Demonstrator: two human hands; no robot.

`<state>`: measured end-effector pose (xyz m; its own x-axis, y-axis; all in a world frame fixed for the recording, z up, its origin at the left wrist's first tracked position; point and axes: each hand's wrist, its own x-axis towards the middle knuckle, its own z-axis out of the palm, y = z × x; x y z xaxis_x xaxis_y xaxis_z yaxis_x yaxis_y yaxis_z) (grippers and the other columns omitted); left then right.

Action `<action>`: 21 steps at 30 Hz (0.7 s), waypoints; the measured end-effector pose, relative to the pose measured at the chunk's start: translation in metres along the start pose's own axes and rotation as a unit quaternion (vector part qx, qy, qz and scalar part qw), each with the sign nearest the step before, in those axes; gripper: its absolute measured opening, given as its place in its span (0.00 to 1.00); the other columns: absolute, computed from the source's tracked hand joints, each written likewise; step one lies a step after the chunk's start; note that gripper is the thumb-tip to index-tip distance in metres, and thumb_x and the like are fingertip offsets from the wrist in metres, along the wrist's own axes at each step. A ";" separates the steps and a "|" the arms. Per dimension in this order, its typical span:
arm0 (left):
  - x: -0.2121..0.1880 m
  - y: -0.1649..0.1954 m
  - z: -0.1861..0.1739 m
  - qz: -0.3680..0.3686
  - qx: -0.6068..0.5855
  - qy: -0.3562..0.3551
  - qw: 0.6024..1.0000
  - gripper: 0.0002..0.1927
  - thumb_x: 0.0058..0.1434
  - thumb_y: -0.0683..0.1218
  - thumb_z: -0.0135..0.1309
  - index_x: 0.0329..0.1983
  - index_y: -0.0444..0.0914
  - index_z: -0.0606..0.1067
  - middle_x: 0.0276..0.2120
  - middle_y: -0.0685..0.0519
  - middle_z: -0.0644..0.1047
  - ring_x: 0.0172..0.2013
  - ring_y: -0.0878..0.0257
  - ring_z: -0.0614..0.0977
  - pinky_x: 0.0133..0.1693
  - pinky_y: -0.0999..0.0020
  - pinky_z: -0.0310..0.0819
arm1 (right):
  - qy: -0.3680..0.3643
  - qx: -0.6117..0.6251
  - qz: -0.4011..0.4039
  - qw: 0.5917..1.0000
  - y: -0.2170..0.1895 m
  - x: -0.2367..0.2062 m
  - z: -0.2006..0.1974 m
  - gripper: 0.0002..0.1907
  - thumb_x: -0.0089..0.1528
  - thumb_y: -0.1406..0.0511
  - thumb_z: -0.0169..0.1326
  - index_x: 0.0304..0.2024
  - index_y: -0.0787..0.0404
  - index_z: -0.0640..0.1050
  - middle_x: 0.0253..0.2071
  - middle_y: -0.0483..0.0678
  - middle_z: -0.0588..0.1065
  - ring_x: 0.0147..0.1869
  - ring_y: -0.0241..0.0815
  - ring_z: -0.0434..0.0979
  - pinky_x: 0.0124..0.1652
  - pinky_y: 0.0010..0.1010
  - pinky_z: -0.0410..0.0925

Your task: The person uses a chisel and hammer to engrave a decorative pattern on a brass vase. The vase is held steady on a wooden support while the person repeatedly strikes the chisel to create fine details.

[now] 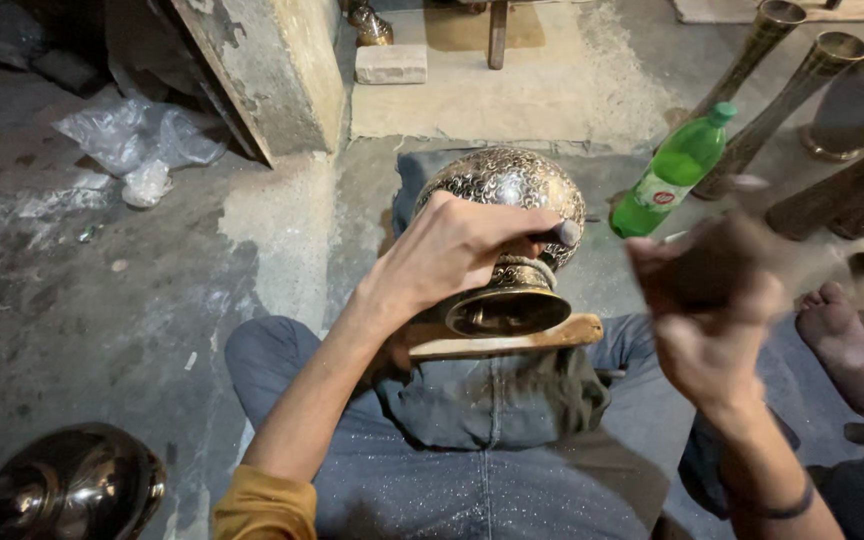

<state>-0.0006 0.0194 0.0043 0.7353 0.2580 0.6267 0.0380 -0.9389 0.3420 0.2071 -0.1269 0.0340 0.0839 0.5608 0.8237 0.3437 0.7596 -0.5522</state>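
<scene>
The engraved brass vase (507, 215) lies tipped on its side across the seated person's lap, its flared foot against a wooden block (512, 338). The left hand (457, 250) is closed around a thin metal tool (562, 233) pressed to the vase. Right of the vase, the right hand (717, 320) is blurred, gripping something dark. A green bottle (674, 170) stands behind it.
</scene>
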 end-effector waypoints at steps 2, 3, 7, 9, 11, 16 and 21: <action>0.000 -0.002 0.000 -0.026 0.011 -0.028 0.999 0.13 0.63 0.42 0.62 0.51 0.44 0.80 0.41 0.52 0.86 0.29 0.63 0.87 0.37 0.68 0.85 | -0.095 -0.296 -0.008 0.950 -0.006 0.004 -0.008 0.30 0.58 0.77 0.60 0.63 0.61 0.71 0.52 0.59 0.77 0.53 0.48 0.80 0.52 0.38 0.75; 0.000 -0.002 0.001 -0.021 0.002 -0.014 1.000 0.14 0.63 0.42 0.62 0.53 0.44 0.79 0.42 0.52 0.85 0.31 0.63 0.87 0.37 0.68 0.86 | -0.139 -0.433 -0.007 0.890 -0.009 0.005 -0.010 0.32 0.54 0.79 0.62 0.62 0.65 0.73 0.50 0.63 0.80 0.49 0.52 0.81 0.46 0.40 0.74; 0.001 -0.003 0.000 -0.006 0.016 0.011 1.000 0.20 0.60 0.40 0.62 0.57 0.42 0.79 0.43 0.51 0.85 0.35 0.62 0.88 0.39 0.68 0.86 | 0.085 -0.205 0.091 0.971 -0.003 -0.008 -0.003 0.28 0.60 0.73 0.63 0.61 0.62 0.68 0.48 0.57 0.75 0.44 0.41 0.75 0.45 0.38 0.73; 0.003 -0.002 -0.001 -0.014 0.020 -0.008 1.000 0.19 0.60 0.40 0.62 0.56 0.42 0.79 0.44 0.50 0.85 0.33 0.62 0.88 0.37 0.69 0.85 | 0.025 -0.340 0.091 0.936 0.002 -0.013 -0.004 0.25 0.59 0.73 0.64 0.58 0.66 0.74 0.38 0.60 0.76 0.40 0.49 0.76 0.42 0.45 0.72; 0.005 -0.001 -0.003 -0.035 0.007 -0.023 0.999 0.13 0.63 0.42 0.64 0.52 0.43 0.81 0.46 0.51 0.85 0.29 0.63 0.87 0.32 0.70 0.84 | -0.045 -0.406 0.051 0.911 0.003 -0.013 -0.006 0.29 0.56 0.74 0.65 0.60 0.66 0.74 0.44 0.64 0.77 0.47 0.53 0.79 0.44 0.46 0.73; 0.004 0.004 -0.005 -0.028 -0.039 0.005 0.999 0.19 0.61 0.41 0.62 0.56 0.41 0.79 0.41 0.51 0.85 0.32 0.64 0.88 0.37 0.70 0.85 | 0.059 -0.189 0.119 0.973 0.001 -0.016 -0.001 0.31 0.60 0.71 0.63 0.64 0.56 0.67 0.48 0.55 0.76 0.51 0.47 0.82 0.51 0.37 0.76; 0.009 0.005 -0.006 -0.019 -0.021 -0.003 1.000 0.14 0.65 0.41 0.60 0.54 0.41 0.80 0.39 0.50 0.85 0.27 0.64 0.86 0.31 0.69 0.82 | 0.037 -0.268 0.039 0.962 0.008 -0.023 -0.012 0.31 0.70 0.72 0.62 0.71 0.58 0.63 0.53 0.57 0.78 0.53 0.51 0.81 0.52 0.31 0.71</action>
<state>0.0017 0.0186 0.0156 0.7385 0.2923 0.6076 0.0380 -0.9178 0.3953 0.2194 -0.1382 0.0119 0.1888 0.5695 0.8000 0.7650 0.4255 -0.4834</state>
